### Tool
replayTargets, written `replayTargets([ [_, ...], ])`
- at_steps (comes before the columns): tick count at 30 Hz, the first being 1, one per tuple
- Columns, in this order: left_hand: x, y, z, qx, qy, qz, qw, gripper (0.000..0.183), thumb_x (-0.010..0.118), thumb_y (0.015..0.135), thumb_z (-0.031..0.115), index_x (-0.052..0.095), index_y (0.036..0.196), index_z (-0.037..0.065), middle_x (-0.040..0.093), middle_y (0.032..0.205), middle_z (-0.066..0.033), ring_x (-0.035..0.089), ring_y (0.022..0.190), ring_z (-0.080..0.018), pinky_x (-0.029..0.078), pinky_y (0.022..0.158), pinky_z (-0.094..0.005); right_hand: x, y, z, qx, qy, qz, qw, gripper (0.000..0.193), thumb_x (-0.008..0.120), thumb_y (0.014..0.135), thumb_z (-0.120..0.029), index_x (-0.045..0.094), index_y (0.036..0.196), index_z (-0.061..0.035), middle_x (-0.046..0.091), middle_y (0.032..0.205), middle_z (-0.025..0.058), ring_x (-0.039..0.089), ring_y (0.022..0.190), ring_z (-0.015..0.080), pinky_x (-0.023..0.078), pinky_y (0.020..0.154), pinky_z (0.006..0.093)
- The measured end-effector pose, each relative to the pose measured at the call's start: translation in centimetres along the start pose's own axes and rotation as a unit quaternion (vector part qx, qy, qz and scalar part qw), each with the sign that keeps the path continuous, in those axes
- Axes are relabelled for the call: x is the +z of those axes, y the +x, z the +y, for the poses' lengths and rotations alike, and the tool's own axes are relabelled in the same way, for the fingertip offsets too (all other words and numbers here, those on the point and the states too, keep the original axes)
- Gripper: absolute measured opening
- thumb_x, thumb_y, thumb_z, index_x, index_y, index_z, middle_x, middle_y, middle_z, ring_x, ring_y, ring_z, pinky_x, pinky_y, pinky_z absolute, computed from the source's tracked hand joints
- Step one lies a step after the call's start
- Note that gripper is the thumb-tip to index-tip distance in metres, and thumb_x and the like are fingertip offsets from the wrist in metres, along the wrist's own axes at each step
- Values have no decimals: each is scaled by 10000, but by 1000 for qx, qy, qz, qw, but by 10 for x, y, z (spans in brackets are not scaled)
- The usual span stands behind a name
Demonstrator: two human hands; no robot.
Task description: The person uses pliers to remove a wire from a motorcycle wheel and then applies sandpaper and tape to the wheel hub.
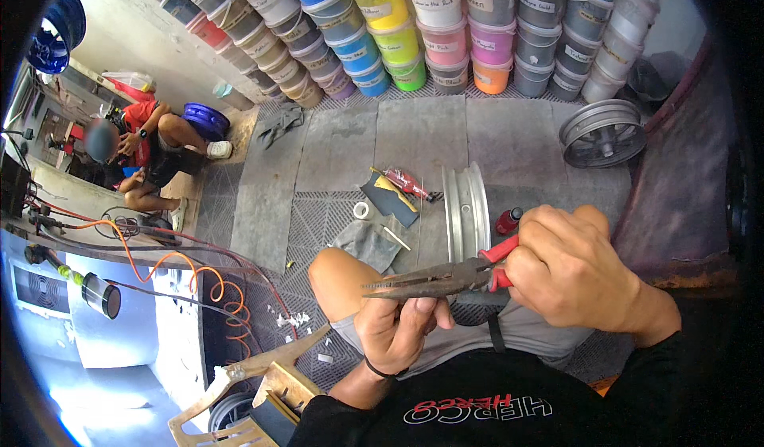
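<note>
Right hand (561,268) grips pliers (450,278). Left hand (391,334) curls just below, hold unclear; a slip could pinch it.

One fisheye on the person's head looks down, with the left hand (391,337) and right hand (567,268) close below it, the floor (318,223) farther off and tubs (442,47) at the upper edge.

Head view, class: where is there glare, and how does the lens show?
In the head view, bluish-white glare washes out the lower left; the head view's corners go black and its stacked buckets fan outward; in the head view, the pliers look fairly clear.
</note>
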State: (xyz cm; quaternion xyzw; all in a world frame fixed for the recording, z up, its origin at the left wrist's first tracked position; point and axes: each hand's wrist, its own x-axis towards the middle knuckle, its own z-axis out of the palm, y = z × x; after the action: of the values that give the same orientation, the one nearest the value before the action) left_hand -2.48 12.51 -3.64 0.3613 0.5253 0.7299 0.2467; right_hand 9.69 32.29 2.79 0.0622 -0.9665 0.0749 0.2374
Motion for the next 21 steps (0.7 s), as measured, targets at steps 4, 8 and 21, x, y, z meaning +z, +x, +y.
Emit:
replayTargets([
  [4, 6, 3, -2, 18, 37, 22, 999, 144, 518, 979, -22, 569, 1077, -115, 669, 798, -147, 644, 635, -151, 490, 549, -240, 1, 1, 2, -2, 3, -15, 1000, 214, 674, 738, -170, 486, 698, -76, 468, 671, 55, 530, 656, 221, 463, 551, 330],
  [8, 5, 4, -1, 9, 51, 10, 999, 146, 519, 977, -27, 561, 1090, -111, 674, 802, -152, 662, 660, -157, 488, 551, -234, 1, 2, 3, 0, 6, -19, 1000, 208, 672, 745, -168, 493, 697, -74, 470, 672, 56, 537, 661, 224, 464, 549, 334],
  [21, 13, 3, -10, -9, 17, 23, 1000, 147, 496, 1014, 34, 558, 1101, -66, 677, 714, -119, 448, 498, -30, 337, 449, -186, 5, -5, 11, 9, 54, -40, 998, 183, 660, 776, -169, 513, 732, -68, 487, 693, 66, 548, 683, 237, 469, 570, 340],
])
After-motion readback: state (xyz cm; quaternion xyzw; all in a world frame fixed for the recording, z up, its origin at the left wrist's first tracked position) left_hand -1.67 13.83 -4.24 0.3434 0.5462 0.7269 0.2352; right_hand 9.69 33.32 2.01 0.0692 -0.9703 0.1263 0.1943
